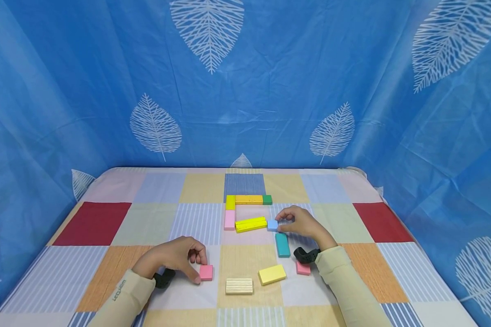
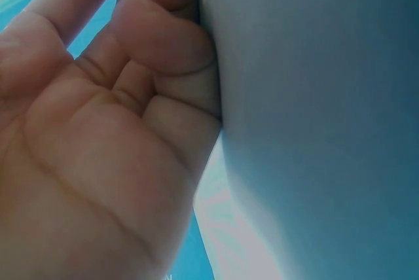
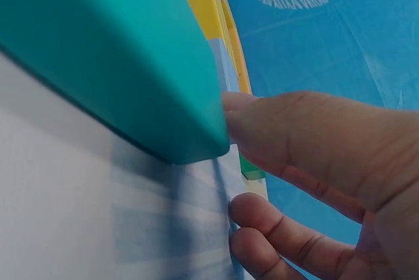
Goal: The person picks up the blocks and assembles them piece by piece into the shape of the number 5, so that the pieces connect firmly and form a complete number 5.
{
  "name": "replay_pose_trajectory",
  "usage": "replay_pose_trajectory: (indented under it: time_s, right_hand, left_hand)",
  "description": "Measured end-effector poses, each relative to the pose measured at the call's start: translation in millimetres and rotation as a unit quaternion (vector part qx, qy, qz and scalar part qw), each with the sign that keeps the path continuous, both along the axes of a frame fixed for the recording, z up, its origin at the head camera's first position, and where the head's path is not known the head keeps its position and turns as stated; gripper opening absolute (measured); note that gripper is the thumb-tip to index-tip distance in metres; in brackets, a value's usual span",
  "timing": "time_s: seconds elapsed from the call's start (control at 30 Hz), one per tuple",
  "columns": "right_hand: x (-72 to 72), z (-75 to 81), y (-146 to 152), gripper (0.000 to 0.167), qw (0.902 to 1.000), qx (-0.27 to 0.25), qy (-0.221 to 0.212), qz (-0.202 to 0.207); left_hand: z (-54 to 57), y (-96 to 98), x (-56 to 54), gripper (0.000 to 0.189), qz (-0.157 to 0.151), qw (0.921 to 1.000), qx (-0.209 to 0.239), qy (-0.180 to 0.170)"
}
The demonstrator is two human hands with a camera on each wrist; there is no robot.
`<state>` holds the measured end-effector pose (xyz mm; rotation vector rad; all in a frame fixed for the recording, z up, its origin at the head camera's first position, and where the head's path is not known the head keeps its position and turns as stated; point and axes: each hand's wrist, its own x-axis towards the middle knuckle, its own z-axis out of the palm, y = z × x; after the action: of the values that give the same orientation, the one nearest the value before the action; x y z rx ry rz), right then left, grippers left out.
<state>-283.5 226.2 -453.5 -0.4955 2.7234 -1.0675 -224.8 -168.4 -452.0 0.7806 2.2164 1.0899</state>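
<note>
My right hand (image 1: 300, 222) pinches a small light blue block (image 1: 272, 225) between thumb and fingers, at the right end of a bright yellow pair of bars (image 1: 251, 224). In the right wrist view the thumb presses the blue block's (image 3: 222, 61) side, and a teal block (image 3: 131, 57) looms in front. Over on the left, my left hand (image 1: 176, 255) has thumb and index finger at two edges of a small square pink block (image 1: 206, 272), gripping it on the cloth. The left wrist view shows only the palm and curled fingers (image 2: 163, 38); the pink block is hidden there.
Beyond the yellow bars, a light pink block (image 1: 229, 220), a yellow block (image 1: 231, 202), an orange bar (image 1: 248, 200) and a green block (image 1: 267, 200) form a corner. Nearer lie a pale yellow block (image 1: 272, 274), a striped wooden block (image 1: 239, 286) and another pink block (image 1: 303, 268) by the right wrist.
</note>
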Motion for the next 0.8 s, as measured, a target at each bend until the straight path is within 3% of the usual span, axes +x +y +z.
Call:
replay_pose_trajectory:
  time_s: [0.43, 0.8]
  right_hand:
    - [-2.0, -0.5, 2.0, 0.023, 1.0, -0.002, -0.007, -0.002]
    - [4.7, 9.8, 5.9, 0.024, 0.9972, -0.072, -0.021, 0.003]
  left_hand:
    - [2.9, -0.6, 0.3, 0.026, -0.001, 1.0, 0.005, -0.004]
    - [2.9, -2.3, 1.1, 0.025, -0.002, 0.9999, 0.012, -0.011]
